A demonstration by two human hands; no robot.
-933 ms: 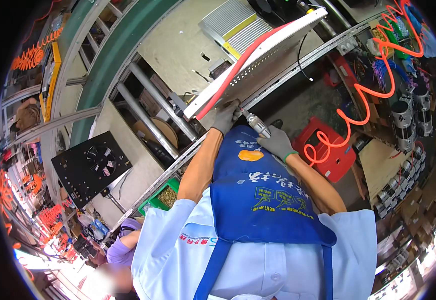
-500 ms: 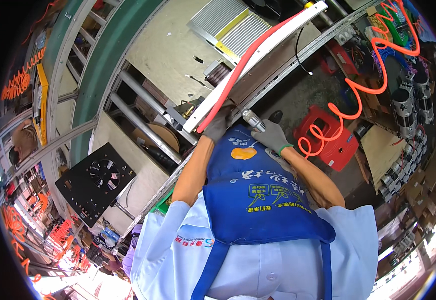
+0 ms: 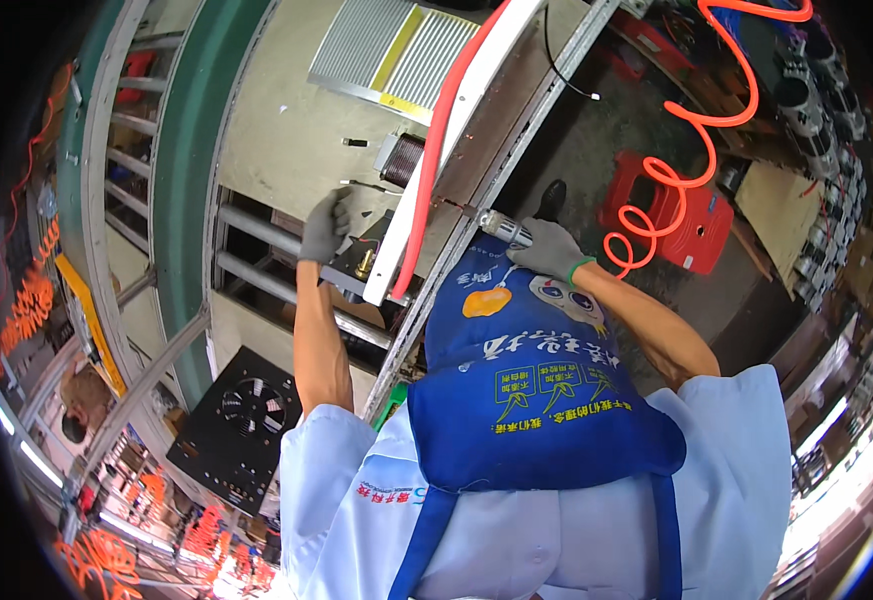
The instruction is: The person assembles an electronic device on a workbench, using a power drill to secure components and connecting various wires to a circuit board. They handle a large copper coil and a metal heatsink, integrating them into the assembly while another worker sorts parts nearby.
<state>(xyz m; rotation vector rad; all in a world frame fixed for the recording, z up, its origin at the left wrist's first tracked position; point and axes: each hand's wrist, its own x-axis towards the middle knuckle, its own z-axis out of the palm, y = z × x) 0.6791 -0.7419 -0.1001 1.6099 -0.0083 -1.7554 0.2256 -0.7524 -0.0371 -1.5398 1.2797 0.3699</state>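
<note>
My left hand (image 3: pixel 324 225), in a grey glove, grips the near corner of a long white panel with a red edge (image 3: pixel 456 120) that lies on the workbench; a dark block with a brass fitting (image 3: pixel 358 268) sits just under that corner. My right hand (image 3: pixel 548 250), also gloved, is closed around a silver pneumatic screwdriver (image 3: pixel 501 226) whose tip points at the panel's side. An orange coiled air hose (image 3: pixel 691 140) runs up from the tool.
A grey finned panel with a yellow stripe (image 3: pixel 396 50) lies farther along the bench. A black plate with a fan (image 3: pixel 241 420) rests at lower left. A red plastic stool (image 3: pixel 671 215) stands on the floor at right. Metal rollers (image 3: pixel 256 235) cross the conveyor frame.
The view has swung, so the white panel now runs more upright. My left hand has shifted left along the panel's near corner, away from my right hand, which still holds the screwdriver.
</note>
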